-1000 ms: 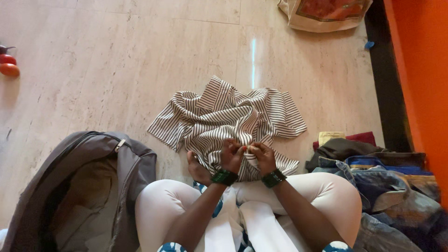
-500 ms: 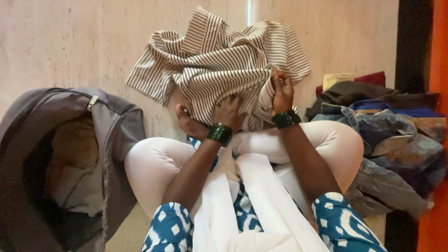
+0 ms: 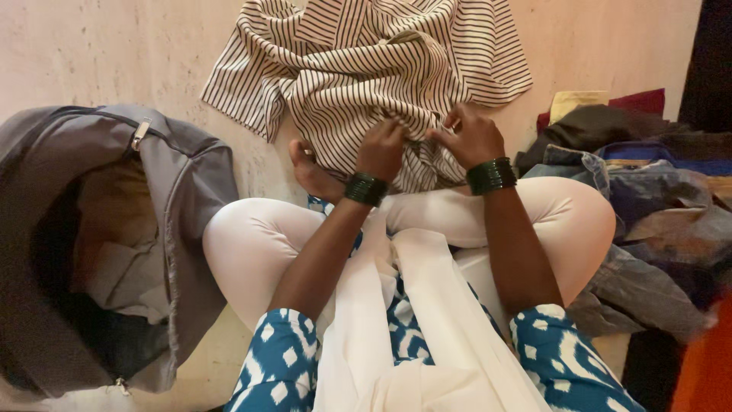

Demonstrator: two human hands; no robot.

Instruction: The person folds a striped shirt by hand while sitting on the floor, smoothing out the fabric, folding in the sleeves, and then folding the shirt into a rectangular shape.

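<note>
A crumpled cream garment with dark stripes (image 3: 366, 69) lies on the pale stone floor in front of my crossed legs. My left hand (image 3: 381, 149) pinches a fold of its near edge, fingers closed on the cloth. My right hand (image 3: 471, 137) grips the same edge just to the right, close beside the left. Both wrists carry dark green bangles. A bare foot (image 3: 313, 175) shows under the garment's edge at the left.
An open grey bag (image 3: 152, 198) with clothes inside stands at my left. A heap of folded and loose clothes, with denim (image 3: 648, 206) on top, lies at my right. An orange wall edge (image 3: 701, 366) shows at the lower right.
The view has tilted down and closer. Both hands came back together at the garment's near edge after the right hand had lifted a fold higher up.
</note>
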